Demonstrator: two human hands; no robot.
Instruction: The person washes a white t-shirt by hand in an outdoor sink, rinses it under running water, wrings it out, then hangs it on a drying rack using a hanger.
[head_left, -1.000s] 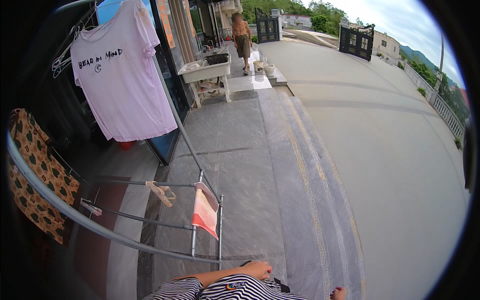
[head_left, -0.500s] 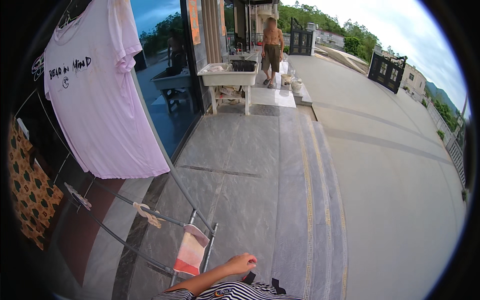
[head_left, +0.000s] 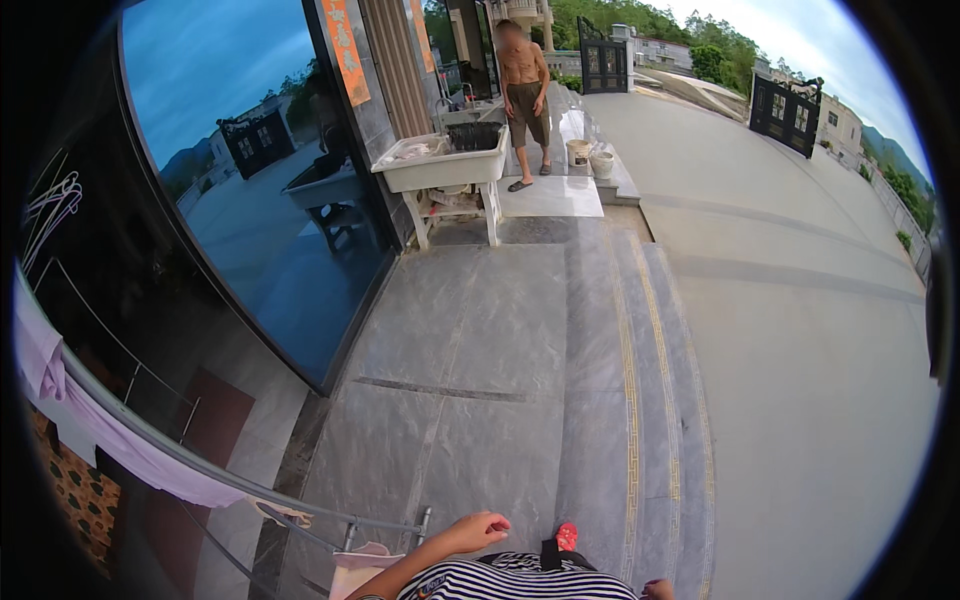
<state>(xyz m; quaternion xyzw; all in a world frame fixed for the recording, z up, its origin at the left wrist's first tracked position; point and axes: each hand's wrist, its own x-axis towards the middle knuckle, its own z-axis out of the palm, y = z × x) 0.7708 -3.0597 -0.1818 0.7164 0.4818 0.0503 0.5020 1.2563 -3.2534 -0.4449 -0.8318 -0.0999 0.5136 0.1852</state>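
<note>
My left hand is low in the middle, its fingers loosely curled in with nothing seen in them. Only a small part of my right hand shows at the lower edge, and its fingers are hidden. Beside my left forearm stands a metal drying rack, with a pale pink cloth hanging on its near end. Farther left on the rack hangs a lilac T-shirt, mostly cut off. A light glove-like cloth is on the bar next to it. My hands touch none of these.
Grey tile floor runs ahead, with steps edged in a gold pattern on the right. A white wash sink stands by the glass door. A person stands beyond it, near two buckets.
I have moved forward, and the T-shirt and rack have slid down and left in view. The person has shifted nearer the sink. My right hand and a red shoe have come into view.
</note>
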